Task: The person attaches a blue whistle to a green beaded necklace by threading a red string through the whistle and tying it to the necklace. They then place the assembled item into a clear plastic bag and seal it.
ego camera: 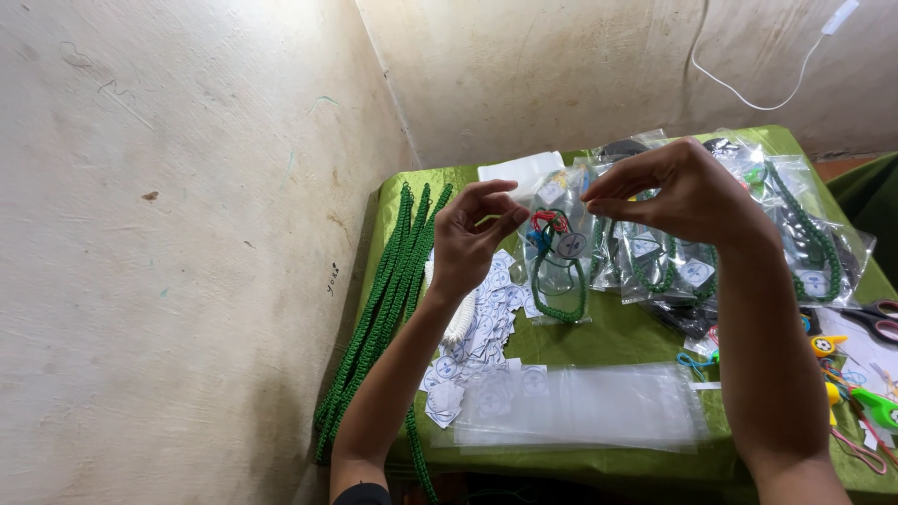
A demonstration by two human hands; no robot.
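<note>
A clear plastic zip bag [558, 245], holding a green braided cord, a round white label and small red and blue bits, is hanging upright in the air above the green cloth-covered table [617, 337]. The left hand [475, 238] is pinching the bag's upper left edge between thumb and fingertips, closed down on the plastic. The right hand [675, 192] is pinching the upper right edge the same way, thumb pressed against curled fingers, so the bag's top is stretching between both hands.

Just behind the bag, a pile of similar filled clear bags with green cords [748, 234] is lying across the far side of the table. Below the hands, a flat stack of empty clear plastic bags [580, 407] is resting near the front edge, beside a scatter of small white cut-out paper labels [482, 332]. A bundle of long green braided cords [388, 299] is running along the table's left edge and drooping over it. At the right edge, scissors [875, 318] and small colourful plastic pieces [847, 374] are lying.
</note>
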